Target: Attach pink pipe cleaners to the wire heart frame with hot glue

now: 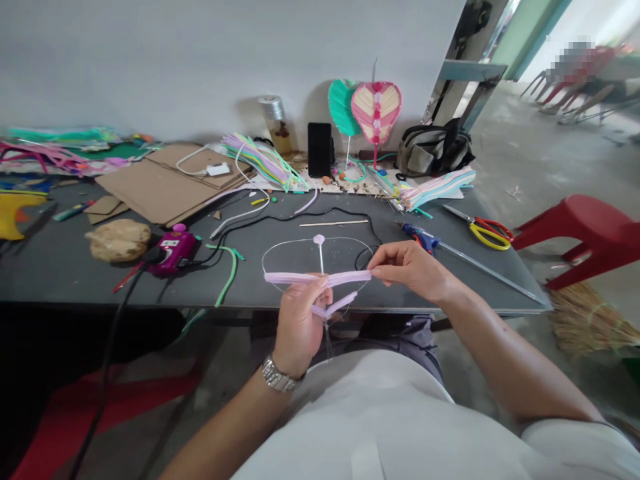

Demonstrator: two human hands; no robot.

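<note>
My left hand point(300, 320), with a metal watch on its wrist, is closed around the stem of a thin wire heart frame point(280, 250) and pinches a lilac pipe cleaner point(290, 277) laid across it. A second short lilac piece sticks out below its fingers. My right hand point(413, 270) pinches the right end of the same pipe cleaner. A small pink bead point(319, 239) tops the frame's centre stick. Both hands hover over the near edge of the dark table point(60, 267).
On the table lie a purple glue gun point(173, 250) with black cable, cardboard sheets point(165, 183), bundles of coloured pipe cleaners point(265, 160), yellow-red scissors point(487, 231), a blue-handled tool point(425, 238), two finished heart fans point(375, 110), a phone, a bag. A red stool point(590, 230) and a broom stand right.
</note>
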